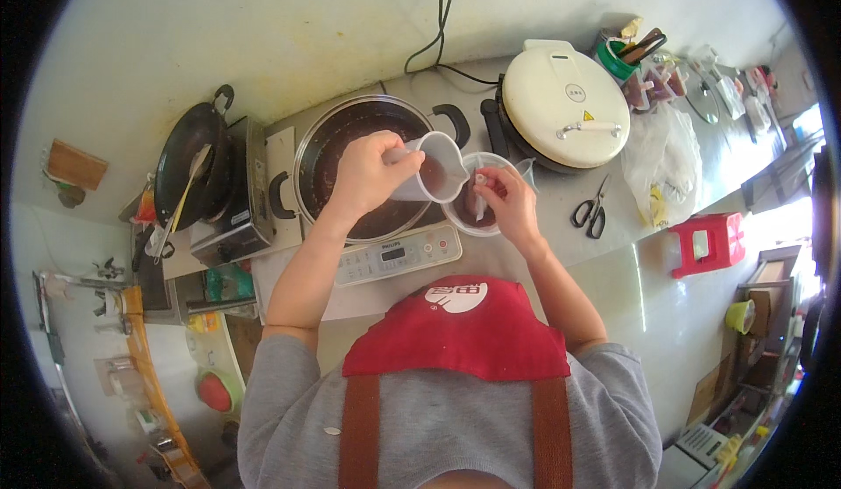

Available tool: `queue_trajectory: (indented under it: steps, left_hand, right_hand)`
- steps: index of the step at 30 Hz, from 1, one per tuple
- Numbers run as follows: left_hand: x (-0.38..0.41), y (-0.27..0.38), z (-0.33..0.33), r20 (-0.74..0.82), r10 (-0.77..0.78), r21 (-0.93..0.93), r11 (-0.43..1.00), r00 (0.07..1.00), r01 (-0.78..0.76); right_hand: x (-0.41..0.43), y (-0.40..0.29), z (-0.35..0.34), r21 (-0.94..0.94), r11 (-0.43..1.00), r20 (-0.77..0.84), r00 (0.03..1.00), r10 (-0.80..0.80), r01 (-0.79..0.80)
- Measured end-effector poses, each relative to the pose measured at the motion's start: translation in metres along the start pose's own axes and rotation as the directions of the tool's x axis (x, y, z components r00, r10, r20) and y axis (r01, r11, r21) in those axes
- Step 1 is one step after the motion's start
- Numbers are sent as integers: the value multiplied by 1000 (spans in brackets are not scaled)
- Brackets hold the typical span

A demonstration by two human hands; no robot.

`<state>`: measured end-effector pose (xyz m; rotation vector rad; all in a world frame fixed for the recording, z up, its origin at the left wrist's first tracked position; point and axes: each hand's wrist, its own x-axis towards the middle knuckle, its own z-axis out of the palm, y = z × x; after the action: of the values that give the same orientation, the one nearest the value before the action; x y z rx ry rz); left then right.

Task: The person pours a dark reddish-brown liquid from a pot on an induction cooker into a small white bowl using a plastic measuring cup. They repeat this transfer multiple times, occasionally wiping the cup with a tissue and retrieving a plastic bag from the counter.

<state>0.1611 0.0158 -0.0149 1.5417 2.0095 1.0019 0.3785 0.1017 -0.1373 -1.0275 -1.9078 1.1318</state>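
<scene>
My left hand (378,170) grips the handle of a translucent plastic measuring jug (439,168), tilted to the right, with some reddish-brown liquid inside. My right hand (509,199) holds the white spout of a clear pouch (477,201) that stands in a white plastic tub (453,216). The jug's lip is close to the spout; whether they touch, I cannot tell. Beneath my left hand and the jug, a wide steel pot (320,136) with black handles holds dark liquid. It sits on an induction cooker (399,254) with a button panel.
A cream round electric griddle (558,105) stands behind the tub at the right. Scissors (591,213) lie beside a clear plastic bag (660,154). Filled spout pouches (654,85) are at the back right. On the left, a black wok (190,160) rests on a gas stove (240,226).
</scene>
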Motion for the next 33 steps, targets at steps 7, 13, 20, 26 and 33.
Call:
queue_trajectory:
  steps: [7, 13, 20, 26, 33]
  left_hand:
    - [1, 7, 7, 6, 39, 96, 995, 999, -40]
    - [2, 10, 12, -23, 126, 104, 987, 992, -123]
    - [3, 16, 9, 18, 71, 188, 979, 997, -73]
    - [3, 18, 8, 17, 73, 218, 973, 997, -75]
    - [3, 21, 7, 14, 80, 216, 973, 997, -81]
  right_hand:
    - [-1, -6, 1, -47, 999, 21, 1000, -23, 24]
    - [-2, -5, 2, -40, 999, 28, 999, -19, 20]
    - [-2, -4, 2, -48, 999, 27, 999, -17, 18]
    - [-2, -3, 3, -54, 998, 17, 1000, -26, 27]
    - [-2, -5, 2, -44, 998, 3, 999, -52, 52]
